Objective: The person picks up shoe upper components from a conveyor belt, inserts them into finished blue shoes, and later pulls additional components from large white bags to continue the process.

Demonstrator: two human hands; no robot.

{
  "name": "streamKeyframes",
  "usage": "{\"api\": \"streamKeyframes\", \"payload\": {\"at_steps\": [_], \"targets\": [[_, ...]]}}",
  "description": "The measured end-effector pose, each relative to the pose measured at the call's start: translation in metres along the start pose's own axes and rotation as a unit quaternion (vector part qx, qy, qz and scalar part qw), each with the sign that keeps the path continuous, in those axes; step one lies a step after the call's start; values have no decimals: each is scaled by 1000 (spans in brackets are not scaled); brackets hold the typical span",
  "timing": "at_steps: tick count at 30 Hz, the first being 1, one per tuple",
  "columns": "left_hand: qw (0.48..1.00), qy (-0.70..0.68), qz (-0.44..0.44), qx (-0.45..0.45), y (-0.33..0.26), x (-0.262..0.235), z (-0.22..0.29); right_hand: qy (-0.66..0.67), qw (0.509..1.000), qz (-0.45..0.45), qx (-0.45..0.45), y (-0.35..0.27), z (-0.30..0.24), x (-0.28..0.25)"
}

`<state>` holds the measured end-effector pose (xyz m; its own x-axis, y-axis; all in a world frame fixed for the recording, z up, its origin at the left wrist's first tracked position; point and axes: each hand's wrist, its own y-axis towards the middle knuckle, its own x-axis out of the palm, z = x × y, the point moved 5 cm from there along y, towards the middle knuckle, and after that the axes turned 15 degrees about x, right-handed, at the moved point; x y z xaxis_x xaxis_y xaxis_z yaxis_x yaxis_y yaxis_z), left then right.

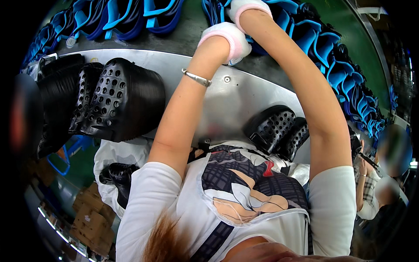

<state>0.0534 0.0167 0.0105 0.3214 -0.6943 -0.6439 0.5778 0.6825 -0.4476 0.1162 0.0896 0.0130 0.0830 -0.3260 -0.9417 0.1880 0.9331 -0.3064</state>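
Observation:
My left hand [228,38], in a white glove with a pink cuff, reaches over the far edge of the metal bench. Its fingers are hidden behind the glove's back and wrist. Close beyond it, my right hand [249,6] wears a matching glove and is cut off by the top edge, so its fingers do not show. A dark blue shoe [213,12] with light blue straps is beside both hands; whether either hand grips it cannot be made out.
Rows of blue shoes [163,17] line the dark belt [183,41] beyond the bench [218,105]. Black perforated clogs stand in stacks [126,100] at left and as a pair [277,129] near my body. Cardboard boxes [91,218] lie lower left. Another person [371,192] is at right.

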Motion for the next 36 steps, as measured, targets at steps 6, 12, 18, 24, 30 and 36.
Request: {"api": "streamKeyframes", "payload": {"at_steps": [6,12,18,24,30,36], "targets": [[999,-19,-26,-28,-1,0,-4,-1,982,52,-183,-26,-7,-12],[999,-28,-12,-32,9,1,-27,265,954,-28,-140,-109,86,-33],[992,-69,102,-13,7,-6,-44,309,950,-28,26,-221,207,9],[971,96,207,71,-8,-29,-71,149,986,-44,67,-311,222,65],[860,297,377,173,-26,-20,9,231,969,26,81,-316,228,94],[945,156,254,131,24,6,-14,281,957,26,73,-316,229,104]]}}
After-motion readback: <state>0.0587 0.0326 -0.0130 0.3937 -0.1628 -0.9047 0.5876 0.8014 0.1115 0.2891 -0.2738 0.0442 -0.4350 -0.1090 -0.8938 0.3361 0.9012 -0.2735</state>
